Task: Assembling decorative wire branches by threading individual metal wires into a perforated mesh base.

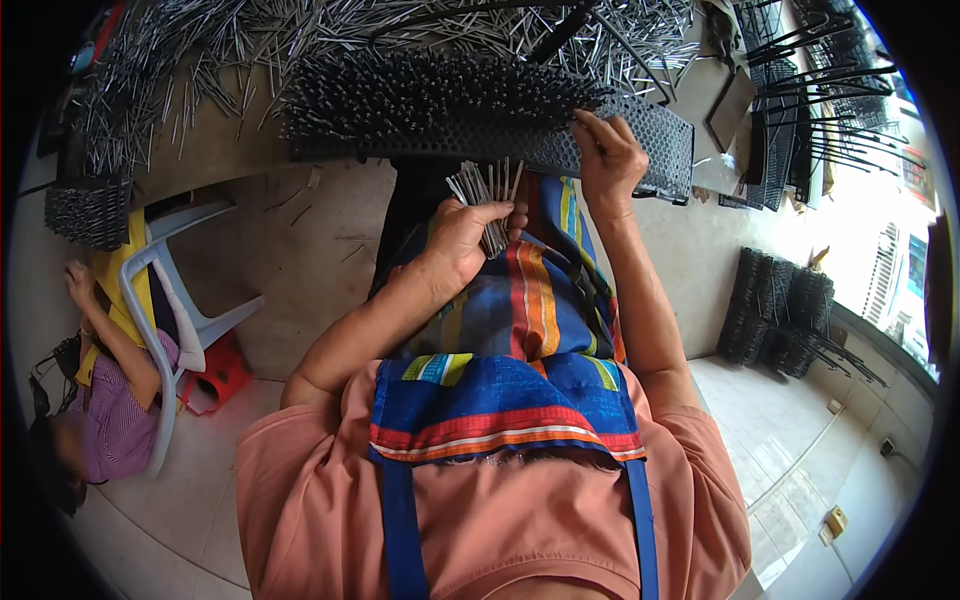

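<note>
My left hand (462, 238) is closed around a bundle of thin metal rods (486, 184), their ends fanned out above the fingers over my lap. In front of me stands a black perforated rack (655, 138), its holes showing at the right end and along the near side. Dark upright rods (430, 95) fill most of its left and middle part densely. My right hand (612, 165) is at the right edge of these rods, thumb and fingers pinched together over the holes. Whatever lies between those fingertips is too small to make out.
Loose metal rods (250, 50) lie heaped on the table behind the rack. Other racks with long wire handles (825, 150) stand at the right, and more black racks (770, 310) sit on the floor. A person (120, 395) sits on a plastic chair (150, 260) at the left.
</note>
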The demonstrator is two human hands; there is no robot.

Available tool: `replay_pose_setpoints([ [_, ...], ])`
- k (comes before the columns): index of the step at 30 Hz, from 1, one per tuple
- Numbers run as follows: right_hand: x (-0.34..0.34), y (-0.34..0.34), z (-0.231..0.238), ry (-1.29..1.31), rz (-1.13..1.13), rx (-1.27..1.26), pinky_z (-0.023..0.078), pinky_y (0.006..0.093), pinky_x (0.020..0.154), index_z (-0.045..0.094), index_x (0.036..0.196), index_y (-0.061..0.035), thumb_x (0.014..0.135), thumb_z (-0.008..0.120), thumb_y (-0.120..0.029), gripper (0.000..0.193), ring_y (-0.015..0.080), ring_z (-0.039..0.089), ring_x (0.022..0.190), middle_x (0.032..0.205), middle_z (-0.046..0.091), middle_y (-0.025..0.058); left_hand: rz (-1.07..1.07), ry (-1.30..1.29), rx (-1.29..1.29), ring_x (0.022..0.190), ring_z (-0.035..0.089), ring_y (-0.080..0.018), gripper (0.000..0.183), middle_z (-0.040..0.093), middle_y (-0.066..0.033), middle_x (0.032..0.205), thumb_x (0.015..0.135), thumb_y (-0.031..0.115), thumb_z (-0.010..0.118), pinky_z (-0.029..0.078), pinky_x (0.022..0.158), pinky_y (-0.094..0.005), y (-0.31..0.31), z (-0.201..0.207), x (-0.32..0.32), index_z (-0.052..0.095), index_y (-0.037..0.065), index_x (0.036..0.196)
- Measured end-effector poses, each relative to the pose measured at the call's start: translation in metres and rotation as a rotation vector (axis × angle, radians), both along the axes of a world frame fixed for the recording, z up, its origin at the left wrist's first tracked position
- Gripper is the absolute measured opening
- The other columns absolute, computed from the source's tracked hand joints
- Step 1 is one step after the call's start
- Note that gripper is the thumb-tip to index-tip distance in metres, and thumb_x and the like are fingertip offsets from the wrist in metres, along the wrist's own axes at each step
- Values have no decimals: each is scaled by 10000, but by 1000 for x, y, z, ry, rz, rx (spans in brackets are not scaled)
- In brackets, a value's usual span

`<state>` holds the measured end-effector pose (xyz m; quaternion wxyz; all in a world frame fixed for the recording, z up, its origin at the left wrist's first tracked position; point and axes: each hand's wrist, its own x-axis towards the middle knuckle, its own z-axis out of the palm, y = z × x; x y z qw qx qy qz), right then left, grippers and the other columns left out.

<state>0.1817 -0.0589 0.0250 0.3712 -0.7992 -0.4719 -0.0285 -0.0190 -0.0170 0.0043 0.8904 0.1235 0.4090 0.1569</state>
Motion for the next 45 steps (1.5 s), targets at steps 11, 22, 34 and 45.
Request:
replay_pose_setpoints([
  [11,-47,-15,7,1275,89,-189,421,253,428,650,798,21,843,682,-26,72,95,567,512,670,641,48,-35,-40,59,754,704,-225,150,711,-128,893,855,-18,619,578,628,-334,0,11,1,671,-4,995],
  [22,-69,61,1,633,180,385,439,193,644,701,823,15,770,715,65,74,50,558,713,781,646,3,80,82,24,745,696,-255,167,695,-139,876,882,2,577,584,632,-346,13,8,-31,640,2,1038],
  [34,-74,60,1,500,204,311,456,191,633,709,833,19,755,721,73,96,57,584,708,770,663,25,140,67,0,694,670,-216,128,684,-120,836,855,-38,597,565,596,-338,18,8,-33,630,14,967],
  [45,-80,73,6,255,181,71,466,249,574,721,845,-14,737,745,-1,112,140,619,615,729,651,71,166,6,-22,732,662,-215,169,687,-123,870,861,-10,594,569,670,-357,14,0,-32,636,-10,1025],
])
